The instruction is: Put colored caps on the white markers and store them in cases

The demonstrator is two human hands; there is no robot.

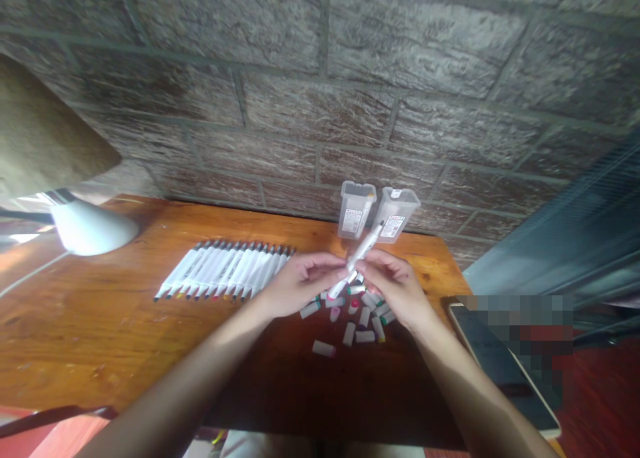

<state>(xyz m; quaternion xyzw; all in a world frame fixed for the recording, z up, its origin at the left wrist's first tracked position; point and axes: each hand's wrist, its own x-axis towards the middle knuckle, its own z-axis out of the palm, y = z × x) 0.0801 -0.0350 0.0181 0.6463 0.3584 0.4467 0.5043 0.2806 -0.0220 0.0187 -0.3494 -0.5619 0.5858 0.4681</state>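
Note:
A white marker (pixel 367 246) slants up to the right between my two hands, its dark tip high and a pink end low. My left hand (pixel 306 281) pinches it from the left, and my right hand (pixel 395 283) closes on it from the right with thumb and fingers. Loose white marker caps (pixel 349 333) with coloured ends lie scattered on the table below, partly hidden by the hands. To the left, a row of white markers (pixel 220 271) lies side by side, its right end close to my left hand.
Two clear plastic cases (pixel 355 211) with labels stand by the stone wall (pixel 280 111). A lamp (pixel 93 225) occupies the left of the wooden table (pixel 125 351). On the right edge lies a tablet-like dark device (pixel 505 365). Something red (pixel 60 435) shows at bottom left.

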